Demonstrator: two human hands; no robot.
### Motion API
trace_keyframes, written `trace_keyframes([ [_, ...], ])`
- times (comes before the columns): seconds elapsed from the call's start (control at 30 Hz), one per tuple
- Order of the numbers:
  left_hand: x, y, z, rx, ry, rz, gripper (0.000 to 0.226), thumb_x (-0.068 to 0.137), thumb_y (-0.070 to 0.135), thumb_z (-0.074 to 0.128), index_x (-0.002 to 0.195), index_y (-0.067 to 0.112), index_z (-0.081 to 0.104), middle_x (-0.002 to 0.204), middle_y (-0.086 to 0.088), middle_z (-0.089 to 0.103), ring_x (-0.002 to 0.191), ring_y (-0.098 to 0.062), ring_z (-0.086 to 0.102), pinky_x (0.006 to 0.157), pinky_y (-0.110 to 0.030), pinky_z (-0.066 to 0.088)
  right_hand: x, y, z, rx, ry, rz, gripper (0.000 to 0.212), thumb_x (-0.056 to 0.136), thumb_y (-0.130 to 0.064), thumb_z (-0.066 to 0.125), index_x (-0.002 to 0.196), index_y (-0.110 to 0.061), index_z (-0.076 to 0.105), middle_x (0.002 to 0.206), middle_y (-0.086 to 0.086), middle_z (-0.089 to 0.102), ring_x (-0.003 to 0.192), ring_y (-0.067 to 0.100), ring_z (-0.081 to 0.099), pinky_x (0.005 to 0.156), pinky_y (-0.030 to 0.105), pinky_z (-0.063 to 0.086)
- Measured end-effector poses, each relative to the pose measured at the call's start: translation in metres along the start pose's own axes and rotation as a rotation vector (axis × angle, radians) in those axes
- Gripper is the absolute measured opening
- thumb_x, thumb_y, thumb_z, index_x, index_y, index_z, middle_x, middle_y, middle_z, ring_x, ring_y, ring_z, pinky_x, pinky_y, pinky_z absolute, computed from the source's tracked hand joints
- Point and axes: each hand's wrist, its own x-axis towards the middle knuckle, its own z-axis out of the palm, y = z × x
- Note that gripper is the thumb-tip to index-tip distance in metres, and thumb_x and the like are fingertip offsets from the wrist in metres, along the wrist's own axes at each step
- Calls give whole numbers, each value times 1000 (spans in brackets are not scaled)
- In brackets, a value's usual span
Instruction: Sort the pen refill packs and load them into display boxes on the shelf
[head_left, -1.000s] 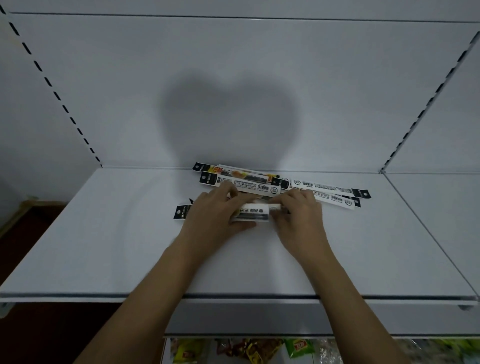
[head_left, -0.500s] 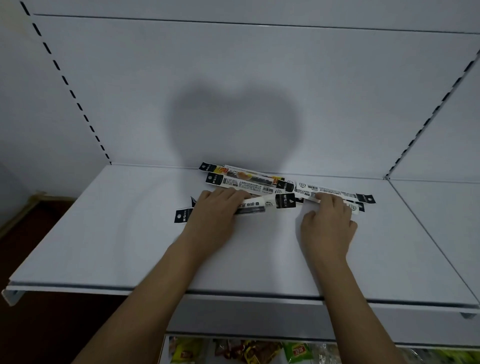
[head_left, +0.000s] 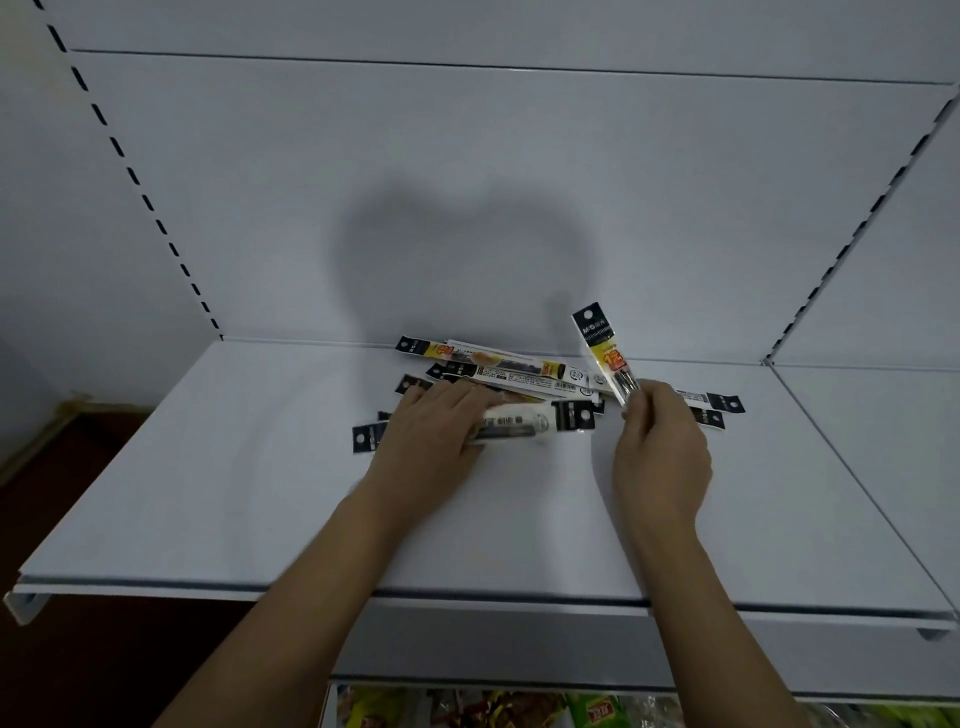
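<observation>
Here my right hand (head_left: 661, 457) pinches the lower end of one pen refill pack (head_left: 605, 356) between thumb and fingertips and holds it tilted up off the shelf (head_left: 208, 493), its black header card topmost. That header carries a punched round hole and white letters that look like "M&G", with a few more characters I cannot make out; below it comes a yellow band with a large orange-red "1", then clear film showing thin dark refills. My left hand (head_left: 434, 441) lies palm down, fingers curled over a bundle of packs (head_left: 524, 423) whose white wrapper and black header stick out to the right of my fingers — the print on it is too blurred to read. Just behind both hands, near the back panel, the loose pile of packs (head_left: 498, 369) lies flat and crisscrossed: long, narrow, glossy sleeves with black hole-punched ends, white backs bearing small barcodes and fine print, one face yellow and orange. Two more black ends (head_left: 719, 408) poke out to the right of my right hand. The shelf is smooth, matt white metal, with slotted uprights at either side.
</observation>
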Motion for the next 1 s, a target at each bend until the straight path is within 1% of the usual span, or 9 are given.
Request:
trace_keyframes([
  [0.1, 2, 5, -3, -17, 122, 32, 35, 72, 6, 57, 103, 15, 70, 92, 1, 72, 80, -20, 63, 71, -29, 41, -5, -6, -1, 79, -107, -139, 18, 100, -17, 51, 108, -16, 67, 86, -2, 68, 71, 18, 57, 61, 30, 38],
  [0.2, 4, 8, -4, 10, 202, 146, 48, 75, 3, 50, 118, 13, 68, 103, -3, 63, 90, -22, 54, 74, -32, 44, -8, -3, 2, 73, -305, -237, 31, 87, -6, 63, 109, -27, 69, 93, -7, 72, 81, 18, 65, 68, 32, 51],
  [0.33, 6, 8, 4, 56, 131, 240, 49, 79, 5, 60, 126, 17, 65, 121, -5, 59, 105, -27, 50, 90, -37, 43, -7, 2, 2, 282, -581, -483, 38, 83, -9, 66, 112, -32, 71, 104, -13, 73, 96, 6, 69, 79, 38, 57],
  [0.4, 5, 8, 7, 35, 69, 242, 40, 79, 9, 58, 117, 17, 68, 111, -1, 66, 102, -24, 52, 84, -39, 45, -5, 3, 3, 301, -595, -566, 42, 77, -5, 70, 110, -31, 71, 100, -11, 73, 93, 7, 68, 77, 37, 56],
  [0.5, 4, 7, 3, 90, 85, 166, 30, 79, 13, 53, 102, 21, 71, 94, 6, 69, 92, -20, 55, 78, -33, 32, -6, -1, 6, 277, -495, -562, 43, 74, 1, 73, 103, -31, 68, 96, -9, 68, 89, 7, 62, 79, 26, 51],
  [0.67, 0, -10, -3, 148, 207, -256, 28, 69, 8, 60, 93, 21, 67, 78, 7, 64, 75, -24, 60, 83, -37, 27, -2, -5, -1, 482, -406, -61, 23, 97, -5, 53, 97, -24, 66, 98, -11, 67, 84, 1, 59, 74, 16, 43],
  [0.8, 2, -13, -14, -9, 259, -544, 17, 84, 8, 59, 84, 17, 44, 68, 5, 42, 61, -26, 41, 71, -35, 30, -3, 2, 11, 165, -502, -234, 15, 93, -15, 63, 105, -22, 69, 95, -13, 56, 84, 8, 51, 76, 26, 44],
  [0.9, 2, -4, -15, -64, 195, -513, 28, 85, 31, 69, 83, 21, 43, 70, 6, 50, 61, -22, 46, 62, -30, 34, -2, 0, 16, -31, -553, -342, 23, 89, -32, 70, 110, -25, 71, 98, -13, 48, 93, 8, 42, 81, 32, 38],
  [1.0, 1, 1, -5, 77, 139, -294, 34, 75, 49, 78, 80, 20, 62, 61, 3, 60, 52, -23, 57, 54, -23, 33, -3, -4, 14, -6, -561, -342, 11, 86, -29, 74, 96, -26, 73, 92, -18, 47, 89, 7, 42, 76, 29, 32],
])
